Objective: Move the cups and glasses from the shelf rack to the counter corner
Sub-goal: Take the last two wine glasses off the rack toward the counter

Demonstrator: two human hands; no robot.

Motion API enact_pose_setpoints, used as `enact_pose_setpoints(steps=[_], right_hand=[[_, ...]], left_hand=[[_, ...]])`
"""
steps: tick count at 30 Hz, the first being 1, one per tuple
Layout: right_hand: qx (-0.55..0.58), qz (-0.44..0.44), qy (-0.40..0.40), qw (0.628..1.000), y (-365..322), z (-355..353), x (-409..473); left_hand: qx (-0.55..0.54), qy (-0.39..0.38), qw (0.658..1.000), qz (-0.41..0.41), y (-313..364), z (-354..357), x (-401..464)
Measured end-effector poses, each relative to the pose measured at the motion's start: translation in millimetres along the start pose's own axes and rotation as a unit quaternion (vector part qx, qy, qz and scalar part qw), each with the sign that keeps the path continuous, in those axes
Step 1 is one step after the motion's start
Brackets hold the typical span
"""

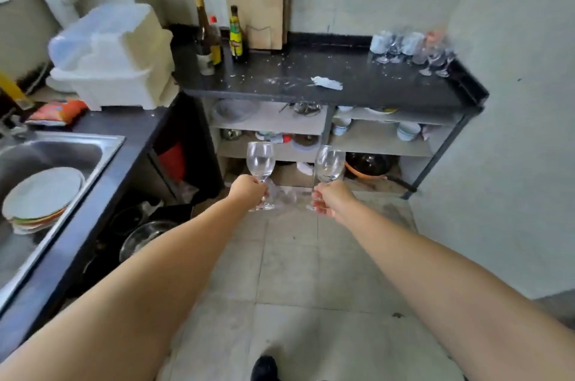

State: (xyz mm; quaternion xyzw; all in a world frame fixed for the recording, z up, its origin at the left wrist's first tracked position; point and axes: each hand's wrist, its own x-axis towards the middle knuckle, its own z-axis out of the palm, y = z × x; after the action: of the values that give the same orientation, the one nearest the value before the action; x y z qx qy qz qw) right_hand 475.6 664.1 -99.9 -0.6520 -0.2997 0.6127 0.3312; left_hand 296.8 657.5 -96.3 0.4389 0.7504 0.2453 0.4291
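Left hand (249, 191) gripping stem of left wine glass (260, 160), right hand (331, 197) gripping stem of right wine glass (329, 164), both upright, side by side before shelf rack (326, 127), cluster of cups and glasses (410, 46) in far right corner of counter (357, 82).

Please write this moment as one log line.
left hand: holds wine glass | right hand: holds second wine glass | glassware cluster: counter corner

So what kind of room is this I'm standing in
Most likely a small home kitchen: a steel sink with stacked plates on the left, sauce bottles on a dark counter, and bowls on shelves beneath it.
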Motion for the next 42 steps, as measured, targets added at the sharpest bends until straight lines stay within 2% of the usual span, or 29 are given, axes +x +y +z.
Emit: enact_pose_setpoints(steps=[4,12,15,23,33,42], right_hand=[[0.024,0.000,0.049,0.999,-22.7,-24.9,31.4],[0.073,0.016,0.135,0.988,-77.6,-109.1,129.7],[0.067,0.020,0.147,0.987,-109.9,-154.6,183.9],[0.066,0.045,0.165,0.983,-183.8,-245.9,281.2],[0.073,0.049,0.149,0.985,-260.5,-297.3,416.7],[0.099,0.038,0.162,0.981,-362.3,-333.8,563.7]], left_hand=[[0.031,-0.046,0.998,0.032,43.6,22.9,48.1],[0.127,-0.143,0.978,0.086,143.7,120.5,135.1],[0.106,-0.148,0.979,0.089,197.2,161.9,176.2],[0.071,-0.153,0.983,0.065,285.7,242.4,258.7],[0.050,-0.187,0.980,0.045,375.6,314.9,388.3],[-0.028,-0.186,0.982,0.025,476.1,358.2,544.2]])
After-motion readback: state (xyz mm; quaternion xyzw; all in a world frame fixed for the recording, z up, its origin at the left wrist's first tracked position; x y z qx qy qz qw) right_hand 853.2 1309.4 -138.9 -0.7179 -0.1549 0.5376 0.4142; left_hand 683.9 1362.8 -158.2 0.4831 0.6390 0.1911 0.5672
